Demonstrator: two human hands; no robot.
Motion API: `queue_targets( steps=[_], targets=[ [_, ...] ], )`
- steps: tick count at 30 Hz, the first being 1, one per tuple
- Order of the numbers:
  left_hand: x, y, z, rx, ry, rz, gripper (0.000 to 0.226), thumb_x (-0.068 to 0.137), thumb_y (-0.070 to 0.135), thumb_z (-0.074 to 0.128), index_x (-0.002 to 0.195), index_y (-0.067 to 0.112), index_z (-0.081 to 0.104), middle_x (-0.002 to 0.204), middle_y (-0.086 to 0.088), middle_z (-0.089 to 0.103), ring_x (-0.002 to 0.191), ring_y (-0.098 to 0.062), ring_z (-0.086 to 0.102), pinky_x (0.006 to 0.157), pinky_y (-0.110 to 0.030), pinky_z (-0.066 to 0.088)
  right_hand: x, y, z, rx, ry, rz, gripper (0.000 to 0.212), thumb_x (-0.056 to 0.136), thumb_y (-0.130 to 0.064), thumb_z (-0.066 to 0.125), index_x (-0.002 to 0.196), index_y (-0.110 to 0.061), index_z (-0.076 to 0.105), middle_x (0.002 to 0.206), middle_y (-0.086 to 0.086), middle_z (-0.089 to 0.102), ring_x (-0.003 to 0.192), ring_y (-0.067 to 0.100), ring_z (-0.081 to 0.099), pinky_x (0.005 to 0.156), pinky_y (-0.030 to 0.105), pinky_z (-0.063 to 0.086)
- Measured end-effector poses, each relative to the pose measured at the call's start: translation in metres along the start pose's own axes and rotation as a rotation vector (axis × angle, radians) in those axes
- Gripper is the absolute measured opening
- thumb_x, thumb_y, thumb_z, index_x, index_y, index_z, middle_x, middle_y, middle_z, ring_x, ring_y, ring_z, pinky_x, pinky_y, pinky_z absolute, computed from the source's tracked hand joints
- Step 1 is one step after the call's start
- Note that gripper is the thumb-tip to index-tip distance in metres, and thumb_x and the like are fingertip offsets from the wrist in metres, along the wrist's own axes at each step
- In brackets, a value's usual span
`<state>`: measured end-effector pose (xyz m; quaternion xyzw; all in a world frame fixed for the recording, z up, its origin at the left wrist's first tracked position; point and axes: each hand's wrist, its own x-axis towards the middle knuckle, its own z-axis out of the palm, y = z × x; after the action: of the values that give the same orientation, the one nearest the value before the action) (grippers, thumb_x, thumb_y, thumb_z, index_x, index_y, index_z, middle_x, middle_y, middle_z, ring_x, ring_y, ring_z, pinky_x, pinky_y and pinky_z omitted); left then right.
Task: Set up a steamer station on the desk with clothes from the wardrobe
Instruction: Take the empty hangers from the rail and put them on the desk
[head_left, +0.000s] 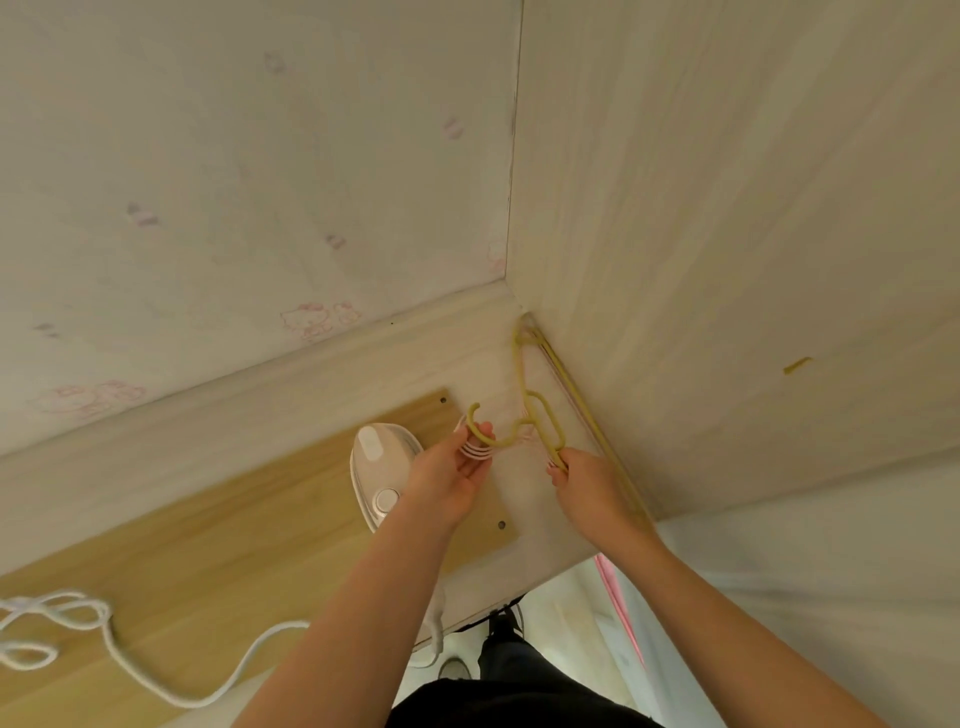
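Hangers (540, 415) lying on the pale garment (524, 499) at the surface (208, 519) corner, just beside the steamer (382, 467). Left hand (452, 483) is pinching the hooks together — yellow over pink-white ones. Right hand (587, 488) is closing on the yellow shoulder bar. Light, stiff plastic, probably slick; hooks give the surest hold. Fabric looks thin, limp — detail washed out.

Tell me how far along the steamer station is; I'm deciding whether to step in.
Done: the steamer sits on the desk, its white cord trailing loose. In hand: the left hand pinches the hooks of a hanger bundle while the right hand grips the yellow hanger's lower end. Left: no clothes are visible, and where the cord ends isn't in view.
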<state>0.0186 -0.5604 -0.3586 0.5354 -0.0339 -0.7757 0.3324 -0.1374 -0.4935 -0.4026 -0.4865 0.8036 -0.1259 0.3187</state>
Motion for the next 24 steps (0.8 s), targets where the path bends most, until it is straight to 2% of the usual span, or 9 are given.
queue_targets(
  steps=[3, 7, 10, 13, 15, 17, 19, 21, 24],
  targets=[
    [0.008, 0.0, -0.001, 0.016, 0.082, 0.017, 0.022, 0.101, 0.007, 0.041, 0.116, 0.004, 0.056, 0.089, -0.01, 0.065, 0.083, -0.018, 0.062, 0.075, -0.029, 0.048, 0.0, 0.0, 0.007, -0.014, 0.018, -0.032, 0.02, 0.097, -0.016, 0.048, 0.078, -0.017, 0.05, 0.072, -0.001, 0.051, 0.067, 0.018, 0.047, 0.045, 0.016, 0.022],
    [0.023, -0.003, -0.003, 0.086, 0.193, 0.06, 0.019, 0.098, 0.001, 0.041, 0.107, 0.0, 0.058, 0.08, -0.012, 0.062, 0.075, -0.02, 0.06, 0.07, -0.032, 0.049, 0.003, 0.005, 0.013, -0.055, 0.011, -0.079, 0.019, 0.097, -0.019, 0.048, 0.08, -0.017, 0.055, 0.074, 0.0, 0.053, 0.068, 0.018, 0.05, 0.049, 0.025, 0.027],
    [0.029, -0.007, -0.003, 0.174, 0.283, 0.111, 0.02, 0.094, -0.004, 0.041, 0.089, 0.001, 0.059, 0.075, -0.012, 0.059, 0.07, -0.02, 0.058, 0.067, -0.032, 0.049, 0.005, 0.008, 0.016, -0.108, -0.016, -0.104, 0.02, 0.098, -0.02, 0.045, 0.089, -0.011, 0.06, 0.082, 0.004, 0.057, 0.074, 0.02, 0.054, 0.057, 0.029, 0.036],
    [0.031, -0.015, 0.001, 0.256, 0.349, 0.155, 0.031, 0.1, 0.016, 0.036, 0.076, 0.008, 0.053, 0.076, -0.01, 0.059, 0.072, -0.024, 0.058, 0.079, -0.039, 0.051, 0.007, 0.01, 0.022, -0.183, -0.025, -0.11, 0.019, 0.098, -0.02, 0.045, 0.098, -0.009, 0.06, 0.093, 0.007, 0.059, 0.085, 0.026, 0.058, 0.063, 0.03, 0.039],
    [0.034, -0.021, 0.0, 0.427, 0.379, 0.174, 0.039, 0.1, 0.032, 0.035, 0.075, 0.008, 0.052, 0.074, -0.007, 0.056, 0.074, -0.026, 0.056, 0.077, -0.039, 0.047, 0.008, 0.01, 0.026, -0.211, -0.013, -0.096, 0.019, 0.098, -0.019, 0.044, 0.101, -0.009, 0.06, 0.096, 0.008, 0.059, 0.086, 0.028, 0.058, 0.064, 0.031, 0.041],
    [0.037, -0.025, -0.004, 0.652, 0.38, 0.208, 0.026, 0.096, 0.023, 0.039, 0.085, 0.005, 0.053, 0.074, -0.007, 0.05, 0.074, -0.024, 0.051, 0.065, -0.033, 0.038, 0.009, 0.01, 0.027, -0.21, 0.009, -0.08, 0.019, 0.098, -0.019, 0.043, 0.103, -0.01, 0.059, 0.098, 0.007, 0.059, 0.087, 0.027, 0.058, 0.065, 0.032, 0.042],
    [0.036, -0.028, -0.005, 0.868, 0.398, 0.264, 0.022, 0.094, 0.011, 0.039, 0.109, 0.0, 0.05, 0.092, -0.011, 0.054, 0.082, -0.026, 0.053, 0.066, -0.034, 0.042, 0.01, 0.009, 0.028, -0.191, 0.031, -0.074, 0.019, 0.099, -0.02, 0.044, 0.105, -0.011, 0.059, 0.1, 0.006, 0.06, 0.089, 0.026, 0.058, 0.066, 0.032, 0.041],
    [0.037, -0.029, -0.007, 1.056, 0.404, 0.395, 0.038, 0.095, 0.009, 0.04, 0.131, 0.0, 0.042, 0.121, -0.017, 0.052, 0.11, -0.033, 0.052, 0.089, -0.044, 0.046, 0.011, 0.01, 0.03, -0.16, 0.044, -0.072, 0.019, 0.099, -0.021, 0.045, 0.105, -0.01, 0.059, 0.1, 0.006, 0.06, 0.09, 0.025, 0.058, 0.067, 0.032, 0.041],
    [0.03, -0.037, -0.007, 1.249, 0.341, 0.586, 0.06, 0.096, 0.01, 0.044, 0.15, 0.003, 0.018, 0.15, -0.017, 0.028, 0.137, -0.032, 0.03, 0.112, -0.04, 0.027, 0.012, 0.011, 0.033, -0.114, 0.054, -0.068, 0.018, 0.098, -0.019, 0.045, 0.101, -0.008, 0.059, 0.097, 0.008, 0.06, 0.089, 0.026, 0.057, 0.065, 0.033, 0.039]
  ],
)
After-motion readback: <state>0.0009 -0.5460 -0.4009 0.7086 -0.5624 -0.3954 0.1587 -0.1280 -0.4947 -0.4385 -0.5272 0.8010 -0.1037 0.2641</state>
